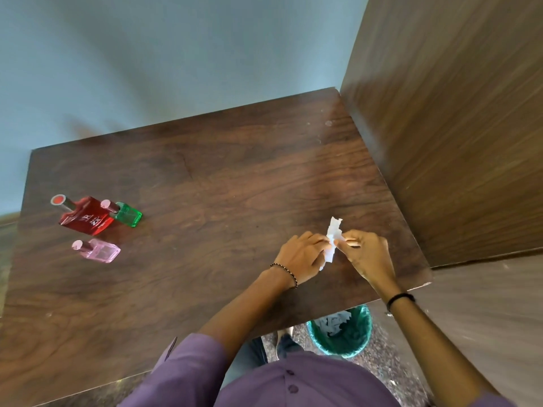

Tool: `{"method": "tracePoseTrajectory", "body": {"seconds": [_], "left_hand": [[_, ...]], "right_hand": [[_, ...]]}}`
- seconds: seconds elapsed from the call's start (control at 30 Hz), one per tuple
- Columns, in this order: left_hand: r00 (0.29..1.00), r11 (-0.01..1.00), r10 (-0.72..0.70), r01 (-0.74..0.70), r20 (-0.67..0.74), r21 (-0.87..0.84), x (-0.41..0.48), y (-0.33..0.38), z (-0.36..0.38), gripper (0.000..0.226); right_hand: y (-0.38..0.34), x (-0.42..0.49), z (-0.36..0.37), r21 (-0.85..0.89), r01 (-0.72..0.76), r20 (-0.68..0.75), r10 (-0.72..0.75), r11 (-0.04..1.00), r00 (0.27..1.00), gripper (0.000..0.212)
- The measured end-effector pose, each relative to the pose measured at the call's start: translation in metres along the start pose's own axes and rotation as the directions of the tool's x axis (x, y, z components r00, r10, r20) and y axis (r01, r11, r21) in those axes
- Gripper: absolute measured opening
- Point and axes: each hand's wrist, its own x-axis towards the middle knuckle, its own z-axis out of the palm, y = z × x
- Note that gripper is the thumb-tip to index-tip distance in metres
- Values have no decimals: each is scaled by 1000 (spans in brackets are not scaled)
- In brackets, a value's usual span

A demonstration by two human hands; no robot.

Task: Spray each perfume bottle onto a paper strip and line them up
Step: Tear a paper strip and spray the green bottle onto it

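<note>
while both hands, left (pixel 302 257) & right (pixel 367 254), pinch a torn white paper strip (pixel 333 242) above the counter (pixel 220 186), red (pixel 86 215), green (pixel 127 214) & pink glass perfume bottles (pixel 100 250) sit far left, capped; looks like no spraying yet, no strips laid out.

Two hands close together, pinching.

The left hand (pixel 302 257) and right hand (pixel 367 254) sit knuckles up, fingertips almost touching, both pinched on one paper strip (pixel 333 236). Both arms reach forward. Each wrist wears a band.
</note>
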Motion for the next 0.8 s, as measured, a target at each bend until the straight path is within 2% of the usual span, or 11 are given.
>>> {"method": "tracePoseTrajectory", "body": {"seconds": [0.13, 0.23, 0.43, 0.6, 0.7, 0.8], "left_hand": [[987, 955, 157, -157, 19, 251, -3, -9, 6, 46], [980, 928, 193, -196, 39, 318, -5, -10, 8, 51], [985, 955, 93, -129, 145, 267, 0, 2, -7, 48], [991, 992, 5, -23, 136, 125, 1, 1, -9, 37], [992, 991, 13, -30, 129, 129, -1, -3, -6, 42], [991, 990, 16, -34, 135, 135, -3, -5, -3, 45]], "right_hand": [[-6, -5, -2, -27, 42, -18, -43, 999, 999, 30], [-7, -7, 0, -51, 124, -26, -126, 991, 992, 18], [-8, -7, 4, -66, 104, -48, -108, 992, 993, 18], [-10, -4, -2, 2, 71, 134, -71, 997, 988, 34], [-6, 0, -12, 29, 23, 234, -29, 999, 972, 47], [-2, 7, -21, 55, 2, 313, -19, 998, 949, 47]]}}
